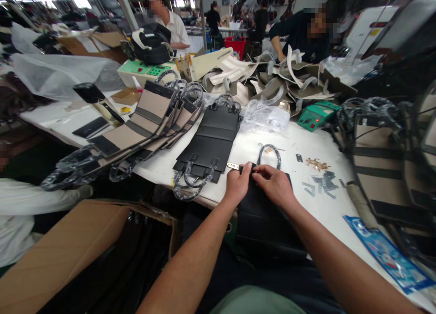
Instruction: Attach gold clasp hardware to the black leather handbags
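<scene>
A black bag panel (262, 218) lies over the near edge of the white table (306, 146), hanging toward my lap. My left hand (237, 183) is closed on its top edge, fingers curled over a small gold metal fitting (233, 166) that sticks out to the left. My right hand (274, 183) pinches the same top edge just to the right, thumb and fingers pressed together. The panel's wrapped handle (269, 154) loops onto the table beyond my fingers.
Another black panel (213, 139) and a fanned stack of beige-and-black panels (146, 123) lie left. Small metal parts (320, 180) scatter right, beside beige bags (384, 169). A green device (315, 115) sits behind. An open cardboard box (68, 250) stands lower left. Several people work around the table.
</scene>
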Available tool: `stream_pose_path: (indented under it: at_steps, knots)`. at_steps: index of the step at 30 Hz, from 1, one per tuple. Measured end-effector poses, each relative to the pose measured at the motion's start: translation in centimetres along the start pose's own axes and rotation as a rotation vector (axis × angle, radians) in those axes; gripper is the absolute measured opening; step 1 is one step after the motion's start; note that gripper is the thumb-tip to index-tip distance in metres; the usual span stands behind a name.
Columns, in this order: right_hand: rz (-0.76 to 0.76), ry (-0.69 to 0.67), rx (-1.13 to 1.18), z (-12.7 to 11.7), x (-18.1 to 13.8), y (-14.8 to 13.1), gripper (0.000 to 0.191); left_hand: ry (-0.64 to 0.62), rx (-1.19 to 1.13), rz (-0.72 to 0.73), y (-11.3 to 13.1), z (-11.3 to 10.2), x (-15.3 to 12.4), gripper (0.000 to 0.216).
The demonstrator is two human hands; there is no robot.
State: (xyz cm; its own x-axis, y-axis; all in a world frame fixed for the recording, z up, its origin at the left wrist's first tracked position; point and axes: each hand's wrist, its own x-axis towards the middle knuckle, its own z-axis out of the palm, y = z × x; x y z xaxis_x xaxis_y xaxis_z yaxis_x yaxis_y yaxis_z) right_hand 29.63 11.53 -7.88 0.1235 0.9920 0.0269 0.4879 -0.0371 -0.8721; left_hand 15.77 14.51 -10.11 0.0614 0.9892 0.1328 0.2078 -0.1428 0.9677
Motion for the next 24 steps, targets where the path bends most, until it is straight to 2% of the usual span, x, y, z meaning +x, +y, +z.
stream_pose_path:
  at_steps: [4, 7, 13, 24]
  knots:
    - [0.023, 0.060, -0.034, 0.07, -0.32, -0.44, 0.026, -0.008, -0.014, 0.014, -0.10, 0.22, 0.28, 0.039]
    - [0.037, 0.057, -0.063, -0.07, -0.39, -0.80, 0.022, 0.003, -0.031, 0.023, -0.31, 0.37, 0.44, 0.033]
    - [0.043, 0.000, -0.020, -0.17, -0.23, -0.81, 0.022, 0.036, -0.039, 0.031, -0.66, 0.56, 0.25, 0.034]
    - [0.080, -0.117, 0.099, -0.60, 0.35, 0.03, 0.025, 0.023, 0.014, 0.057, -0.04, 0.32, 0.05, 0.033]
